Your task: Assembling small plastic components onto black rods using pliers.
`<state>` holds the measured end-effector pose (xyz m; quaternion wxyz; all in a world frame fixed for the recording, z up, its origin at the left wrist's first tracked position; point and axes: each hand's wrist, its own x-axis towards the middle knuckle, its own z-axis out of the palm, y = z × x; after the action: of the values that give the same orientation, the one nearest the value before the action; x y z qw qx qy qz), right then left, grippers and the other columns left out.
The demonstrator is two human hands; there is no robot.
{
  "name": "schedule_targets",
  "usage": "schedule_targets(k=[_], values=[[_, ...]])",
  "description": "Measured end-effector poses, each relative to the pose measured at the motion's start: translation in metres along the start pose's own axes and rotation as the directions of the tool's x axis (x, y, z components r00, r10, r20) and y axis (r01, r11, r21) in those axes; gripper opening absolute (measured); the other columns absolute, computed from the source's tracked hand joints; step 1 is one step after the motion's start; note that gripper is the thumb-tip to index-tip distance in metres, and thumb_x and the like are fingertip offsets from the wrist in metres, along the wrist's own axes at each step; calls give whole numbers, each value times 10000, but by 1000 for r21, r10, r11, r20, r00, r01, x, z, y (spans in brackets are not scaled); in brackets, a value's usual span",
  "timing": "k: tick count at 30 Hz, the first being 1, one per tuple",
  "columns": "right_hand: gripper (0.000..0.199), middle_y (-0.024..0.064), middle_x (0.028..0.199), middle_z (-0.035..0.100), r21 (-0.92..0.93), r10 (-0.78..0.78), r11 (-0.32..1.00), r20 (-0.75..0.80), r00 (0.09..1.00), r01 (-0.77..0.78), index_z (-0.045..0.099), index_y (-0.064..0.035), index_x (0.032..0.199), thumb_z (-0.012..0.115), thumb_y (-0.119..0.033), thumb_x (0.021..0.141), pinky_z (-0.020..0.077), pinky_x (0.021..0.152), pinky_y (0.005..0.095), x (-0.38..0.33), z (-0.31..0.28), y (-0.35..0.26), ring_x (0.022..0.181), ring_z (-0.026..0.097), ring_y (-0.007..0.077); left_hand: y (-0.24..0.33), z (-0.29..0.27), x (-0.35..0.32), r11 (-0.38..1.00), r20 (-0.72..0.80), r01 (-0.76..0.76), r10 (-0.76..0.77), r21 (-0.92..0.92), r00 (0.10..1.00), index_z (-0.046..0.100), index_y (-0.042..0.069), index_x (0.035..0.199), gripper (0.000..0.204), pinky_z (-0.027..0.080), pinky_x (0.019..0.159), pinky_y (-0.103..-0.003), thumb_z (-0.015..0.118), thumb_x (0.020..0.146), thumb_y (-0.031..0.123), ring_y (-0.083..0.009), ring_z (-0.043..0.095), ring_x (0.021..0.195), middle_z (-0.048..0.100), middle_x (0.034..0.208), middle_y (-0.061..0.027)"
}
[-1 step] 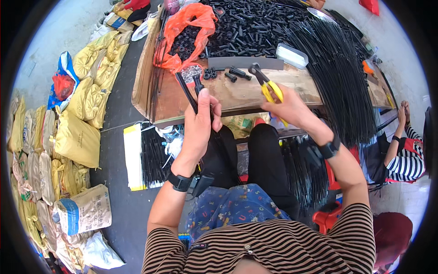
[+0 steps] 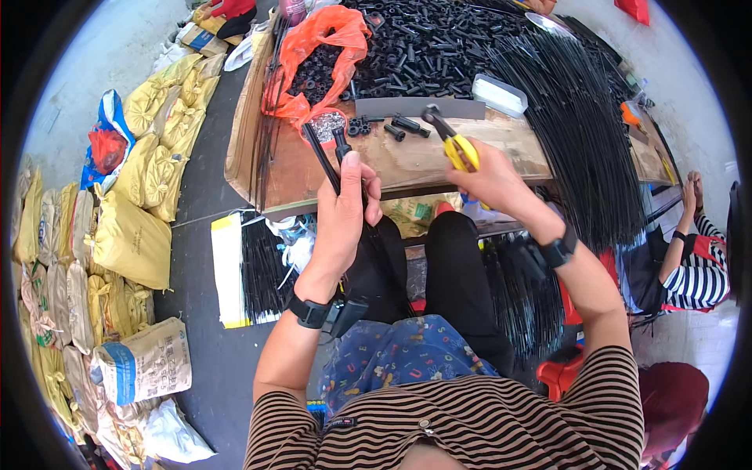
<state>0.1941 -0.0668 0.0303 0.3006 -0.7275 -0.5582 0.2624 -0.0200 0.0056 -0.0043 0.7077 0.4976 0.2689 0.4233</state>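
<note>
My left hand (image 2: pixel 350 196) is closed around several thin black rods (image 2: pixel 320 159), one of them tipped with a black plastic fitting (image 2: pixel 341 141). Their lower ends run down across my lap. Yellow-handled end-cutting pliers (image 2: pixel 460 149) are in my right hand (image 2: pixel 495 182), the dark jaws pointing up and left over the wooden table (image 2: pixel 392 166), apart from the rods. Just beyond my left hand stands a small red-rimmed dish (image 2: pixel 325 123) of shiny metal bits. Beside it lie small black rings (image 2: pixel 359 125) and loose black fittings (image 2: pixel 410 125).
Black fittings (image 2: pixel 423 55) are heaped at the back, near an orange-red plastic bag (image 2: pixel 348 39). A thick bundle of black rods (image 2: pixel 576 125) hangs over the table's right side, next to a clear box (image 2: pixel 500 95). Yellow sacks (image 2: pixel 131 239) line the left; a co-worker (image 2: pixel 701 258) is at right.
My right hand has shifted slightly left with the pliers, and their yellow handles look closer together. My left hand and the rods stay nearly still.
</note>
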Motion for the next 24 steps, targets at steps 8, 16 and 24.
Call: schedule_targets(k=[8,16,24], values=[[291,230,822,653,-291,-359,904,-116,926,314,581,-39,1083,649,-169,831,479,703,460,44,32,12,792,625,426,-1,4,5,999,-11,23,-24,-29,1000,526,26,872,437,361,457,-237,434,1016,428,-76,436,491,501,663,-27],[323,208,870,658,-496,-436,782,-4,900,377,546,-55,1109,603,-69,791,496,691,463,53,43,11,829,629,405,-8,4,15,999,-8,23,-23,-39,1000,538,26,863,439,356,446,-223,443,1013,428,-69,442,483,508,645,-27],[370,224,869,650,-129,-246,967,-252,936,219,506,-21,1166,598,-105,818,497,712,453,45,38,-8,820,639,414,-16,11,24,997,-20,56,-57,-59,998,583,5,975,465,367,469,-227,483,989,458,-68,454,511,572,806,-53]])
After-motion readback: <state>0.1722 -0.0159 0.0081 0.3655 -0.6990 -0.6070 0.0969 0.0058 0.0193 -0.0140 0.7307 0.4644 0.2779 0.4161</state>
